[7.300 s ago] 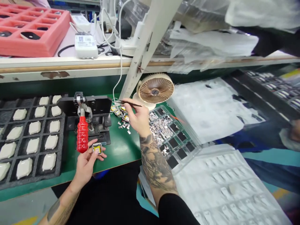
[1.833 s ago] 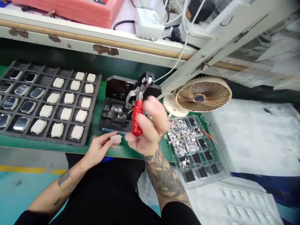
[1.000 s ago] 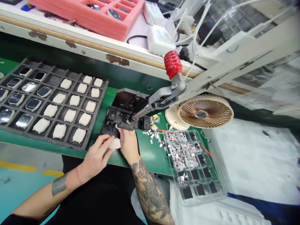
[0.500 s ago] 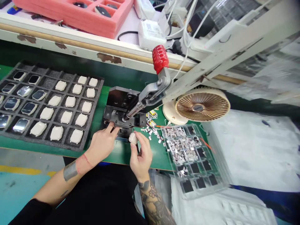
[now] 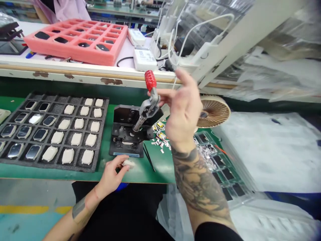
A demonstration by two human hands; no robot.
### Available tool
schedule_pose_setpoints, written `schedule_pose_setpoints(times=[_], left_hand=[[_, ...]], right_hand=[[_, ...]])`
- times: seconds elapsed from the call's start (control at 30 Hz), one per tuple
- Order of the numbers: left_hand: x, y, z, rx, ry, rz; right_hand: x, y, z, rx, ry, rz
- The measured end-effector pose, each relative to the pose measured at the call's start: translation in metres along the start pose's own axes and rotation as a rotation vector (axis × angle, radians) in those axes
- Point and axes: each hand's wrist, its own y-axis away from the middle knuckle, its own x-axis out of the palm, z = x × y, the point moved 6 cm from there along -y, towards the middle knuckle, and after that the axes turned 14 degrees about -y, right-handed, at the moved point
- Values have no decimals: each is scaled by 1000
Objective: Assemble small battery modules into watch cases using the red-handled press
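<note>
My left hand (image 5: 114,172) pinches a small white watch case (image 5: 128,163) just in front of a black press fixture (image 5: 127,134). Raised and slightly blurred, my right hand (image 5: 184,110) is beside the clamp's red-gripped lever (image 5: 150,81), its fingers spread. Whether a fingertip touches the lever I cannot tell. A pale part (image 5: 127,143) shows inside the fixture under the clamp. Dark tweezers (image 5: 149,157) lie to the right of the fixture. On the left, a grey foam tray (image 5: 99,155) holds many white watch cases, several with dark screens.
Small wired parts and white tabs (image 5: 162,142) are scattered on the green bench (image 5: 160,174). A beige fan (image 5: 215,112) and a clear compartment tray (image 5: 233,180) are to the right. A pink foam tray (image 5: 110,59) sits on the shelf above. Across it, a person's pink sleeve (image 5: 71,11) shows.
My right hand has let go of the white case and risen to the lever. My left hand has left the fixture and now holds a case nearer the bench edge. The view has tilted up.
</note>
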Motion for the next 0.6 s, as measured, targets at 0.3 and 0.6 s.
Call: schedule_pose_setpoints(times=[0.3,0.6], left_hand=[[-9,1,-2,53,-72,8],[-23,6,3,133,-253,-100]], right_hand=[[34,19,78,-292,-84,120],[50,132,16,-407,306,239]])
